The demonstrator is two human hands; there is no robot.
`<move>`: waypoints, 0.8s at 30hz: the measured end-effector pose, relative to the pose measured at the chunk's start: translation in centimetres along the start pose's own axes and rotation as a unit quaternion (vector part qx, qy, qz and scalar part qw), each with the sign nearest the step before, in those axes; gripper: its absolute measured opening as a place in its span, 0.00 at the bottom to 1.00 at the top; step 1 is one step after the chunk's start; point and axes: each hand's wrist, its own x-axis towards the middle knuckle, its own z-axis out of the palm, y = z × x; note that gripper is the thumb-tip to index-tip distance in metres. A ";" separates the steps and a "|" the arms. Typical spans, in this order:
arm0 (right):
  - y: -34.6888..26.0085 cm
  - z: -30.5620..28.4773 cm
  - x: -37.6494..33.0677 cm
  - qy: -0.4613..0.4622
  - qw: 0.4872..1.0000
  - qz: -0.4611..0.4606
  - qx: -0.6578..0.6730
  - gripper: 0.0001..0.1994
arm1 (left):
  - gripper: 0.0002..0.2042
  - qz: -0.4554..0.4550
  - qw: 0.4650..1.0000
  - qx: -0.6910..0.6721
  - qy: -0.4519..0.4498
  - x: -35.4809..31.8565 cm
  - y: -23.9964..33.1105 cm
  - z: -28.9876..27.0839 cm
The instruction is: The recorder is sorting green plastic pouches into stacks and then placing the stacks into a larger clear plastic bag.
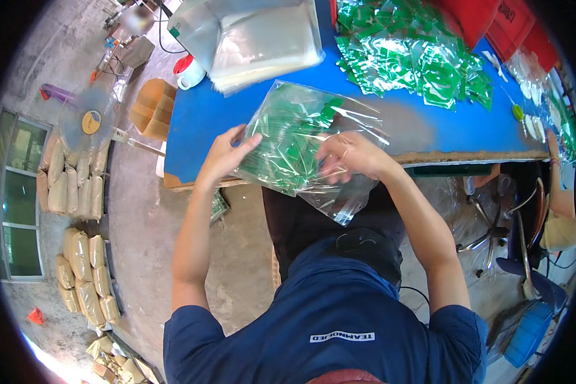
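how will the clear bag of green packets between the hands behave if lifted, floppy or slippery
The clear plastic bag is probably floppy: its thin film wrinkles near the right hand. It may be slippery, given the glossy glare. The green packets inside lie at mixed angles, so could slide when tilted.

Clear bag [287, 99], green packets [291, 150], blue tabletop [198, 128], navy shirt [339, 301]

one head-worn fisheye view looks steeply down from close above the navy shirt [339, 304], the left hand [225, 153] and right hand [357, 155] mid-frame, the blue desk [198, 137] beyond.
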 end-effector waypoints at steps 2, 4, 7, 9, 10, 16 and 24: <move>0.0 0.0 -0.2 0.183 0.979 -0.035 -0.085 0.28 | 0.40 0.012 0.995 -0.100 -0.005 2.9 -0.5 0.3; 2.7 -2.0 4.3 0.364 0.883 -0.148 -0.256 0.29 | 0.42 -0.021 0.961 -0.258 -0.099 5.1 2.5 1.9; 2.2 1.0 7.0 0.379 0.856 -0.173 -0.305 0.24 | 0.37 -0.042 0.952 -0.255 -0.166 5.0 4.5 1.8; 2.0 0.7 6.7 0.371 0.859 -0.246 -0.253 0.22 | 0.31 -0.046 0.948 -0.273 -0.159 5.2 3.5 1.8; 2.5 0.5 6.4 0.391 0.871 -0.200 -0.223 0.22 | 0.28 -0.049 0.952 -0.268 -0.142 4.9 3.7 2.4; 1.9 0.0 5.5 0.349 0.876 -0.319 -0.096 0.21 | 0.29 -0.026 0.940 -0.319 -0.121 4.9 3.8 2.6; 5.0 0.1 3.5 0.130 0.737 -0.324 -0.579 0.12 | 0.43 -0.006 0.925 -0.329 -0.188 3.0 2.9 3.1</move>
